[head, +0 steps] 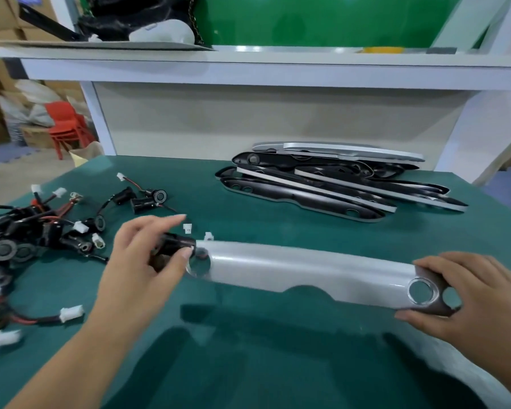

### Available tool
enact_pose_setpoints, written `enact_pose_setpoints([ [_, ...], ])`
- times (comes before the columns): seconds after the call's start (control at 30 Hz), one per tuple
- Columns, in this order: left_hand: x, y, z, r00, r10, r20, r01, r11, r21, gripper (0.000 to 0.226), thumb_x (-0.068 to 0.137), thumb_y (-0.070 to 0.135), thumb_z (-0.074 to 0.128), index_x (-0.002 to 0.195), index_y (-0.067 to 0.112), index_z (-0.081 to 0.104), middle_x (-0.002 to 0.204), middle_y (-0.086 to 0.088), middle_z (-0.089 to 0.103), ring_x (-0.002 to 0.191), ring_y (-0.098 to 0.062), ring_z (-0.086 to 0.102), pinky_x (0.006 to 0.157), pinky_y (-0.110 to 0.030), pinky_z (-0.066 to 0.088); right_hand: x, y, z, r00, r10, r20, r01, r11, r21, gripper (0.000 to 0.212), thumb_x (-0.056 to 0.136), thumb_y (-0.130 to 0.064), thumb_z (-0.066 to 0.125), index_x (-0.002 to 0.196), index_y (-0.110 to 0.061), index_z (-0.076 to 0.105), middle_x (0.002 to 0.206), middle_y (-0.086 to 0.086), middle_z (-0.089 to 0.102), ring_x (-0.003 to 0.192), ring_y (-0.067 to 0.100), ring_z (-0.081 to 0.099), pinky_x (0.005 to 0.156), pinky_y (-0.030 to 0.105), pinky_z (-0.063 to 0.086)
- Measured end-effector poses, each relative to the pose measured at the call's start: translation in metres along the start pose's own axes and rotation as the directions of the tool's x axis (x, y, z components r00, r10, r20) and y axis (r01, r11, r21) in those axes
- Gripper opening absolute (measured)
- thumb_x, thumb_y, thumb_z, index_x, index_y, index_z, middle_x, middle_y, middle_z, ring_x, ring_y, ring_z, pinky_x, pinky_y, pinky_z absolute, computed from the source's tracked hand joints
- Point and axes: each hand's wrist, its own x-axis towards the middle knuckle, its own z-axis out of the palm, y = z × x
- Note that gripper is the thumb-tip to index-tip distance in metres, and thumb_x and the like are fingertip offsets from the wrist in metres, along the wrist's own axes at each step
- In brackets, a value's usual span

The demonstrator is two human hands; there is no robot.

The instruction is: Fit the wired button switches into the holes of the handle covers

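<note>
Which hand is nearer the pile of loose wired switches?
Left. The left hand, gripping a button switch, sits just beside the pile of switches; the right hand holds the handle cover at its far end.

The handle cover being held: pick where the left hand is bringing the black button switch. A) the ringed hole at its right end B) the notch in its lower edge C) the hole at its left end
C: the left hand pinches the button switch right at the left-end hole of the handle cover, while the right hand grips the other end.
</note>
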Motion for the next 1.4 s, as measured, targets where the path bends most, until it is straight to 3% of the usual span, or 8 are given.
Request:
enact_pose_setpoints([
  [0.1, -0.003, 0.017, 0.007, 0.973, 0.216, 0.076, -0.229, 0.919, 0.322, 0.034, 0.086, 0.031, 0.061, 0.120, 0.034, 0.063, 0.122, 0.019, 0.052, 0.095, -0.002, 0.049, 0.080, -0.024, 0.044, -0.002, -0.010, 0.004, 0.997, -0.075, -0.035, 0.075, 0.997, -0.002, 0.082, 0.066, -0.085, 0.043, 0.095, -0.014, 0.070, 0.092, 0.002, 0.062, 0.083, 0.028, 0.058, 0.079, 0.040, 0.041],
  [0.27, -0.006, 0.021, 0.007, 0.951, 0.192, 0.244, -0.258, 0.925, 0.277, 0.052, 0.087, 0.044, 0.036, 0.131, 0.025, 0.057, 0.120, 0.023, 0.050, 0.113, -0.001, 0.044, 0.092, -0.007, 0.027, -0.003, -0.009, 0.002, 0.999, -0.050, -0.010, 0.050, 0.999, -0.006, 0.080, 0.060, -0.081, 0.051, 0.096, -0.013, 0.071, 0.093, 0.003, 0.064, 0.083, 0.032, 0.061, 0.079, 0.046, 0.047],
  [0.43, -0.001, 0.015, 0.008, 0.934, 0.273, 0.231, -0.347, 0.847, 0.404, 0.049, 0.086, 0.040, 0.046, 0.126, 0.017, 0.062, 0.114, 0.004, 0.066, 0.097, -0.016, 0.054, 0.088, -0.026, 0.039, -0.002, -0.007, -0.005, 0.999, 0.040, 0.007, -0.041, 0.997, 0.067, 0.090, 0.065, -0.090, 0.034, 0.095, -0.013, 0.069, 0.091, 0.002, 0.063, 0.083, 0.031, 0.059, 0.081, 0.041, 0.044],
  [0.57, -0.004, 0.019, 0.014, 0.934, 0.242, 0.263, -0.335, 0.848, 0.410, 0.053, 0.086, 0.060, 0.034, 0.128, 0.036, 0.057, 0.124, 0.023, 0.057, 0.109, -0.013, 0.040, 0.091, -0.027, 0.023, -0.001, -0.010, -0.006, 1.000, 0.022, 0.013, -0.023, 0.996, 0.083, 0.088, 0.065, -0.089, 0.035, 0.095, -0.014, 0.069, 0.091, 0.001, 0.063, 0.083, 0.030, 0.059, 0.081, 0.044, 0.045],
  [0.77, 0.019, 0.016, 0.012, 0.989, -0.120, 0.089, 0.111, 0.989, 0.097, 0.058, 0.090, 0.046, 0.056, 0.144, 0.035, 0.036, 0.125, 0.020, 0.050, 0.130, -0.010, 0.028, 0.106, -0.031, 0.023, 0.001, 0.006, -0.009, 0.999, 0.045, 0.023, -0.047, 0.994, 0.097, 0.087, 0.061, -0.090, 0.040, 0.095, -0.015, 0.069, 0.091, 0.000, 0.062, 0.084, 0.031, 0.059, 0.080, 0.050, 0.046],
  [0.9, 0.018, 0.015, 0.026, 0.856, -0.406, 0.321, 0.495, 0.821, -0.283, 0.058, 0.071, 0.046, 0.073, 0.125, 0.040, 0.052, 0.111, -0.007, 0.061, 0.095, -0.021, 0.060, 0.096, -0.041, 0.046, 0.000, 0.024, -0.007, 0.986, 0.097, 0.136, -0.111, 0.989, 0.102, 0.077, 0.054, -0.091, 0.045, 0.096, -0.029, 0.062, 0.092, -0.009, 0.056, 0.088, 0.024, 0.055, 0.082, 0.049, 0.047],
  [1.07, 0.009, 0.021, 0.050, 0.866, -0.361, 0.345, 0.457, 0.851, -0.259, 0.032, 0.060, 0.053, 0.069, 0.090, 0.048, 0.061, 0.095, -0.011, 0.069, 0.093, -0.034, 0.065, 0.090, -0.051, 0.050, -0.002, 0.014, 0.004, 0.841, 0.124, 0.526, -0.159, 0.987, 0.022, 0.088, 0.048, -0.100, 0.026, 0.112, -0.044, 0.048, 0.110, -0.015, 0.056, 0.109, 0.017, 0.052, 0.093, 0.039, 0.038],
  [1.4, -0.004, 0.024, 0.060, 0.863, -0.364, 0.351, 0.474, 0.823, -0.313, 0.031, 0.063, 0.046, 0.071, 0.092, 0.040, 0.061, 0.094, -0.005, 0.071, 0.090, -0.026, 0.067, 0.091, -0.052, 0.050, 0.036, -0.151, 0.035, 0.928, -0.166, 0.333, 0.035, 0.930, 0.366, 0.052, 0.079, -0.063, 0.055, 0.121, -0.032, 0.051, 0.118, -0.013, 0.058, 0.109, 0.013, 0.051, 0.096, 0.031, 0.030],
])
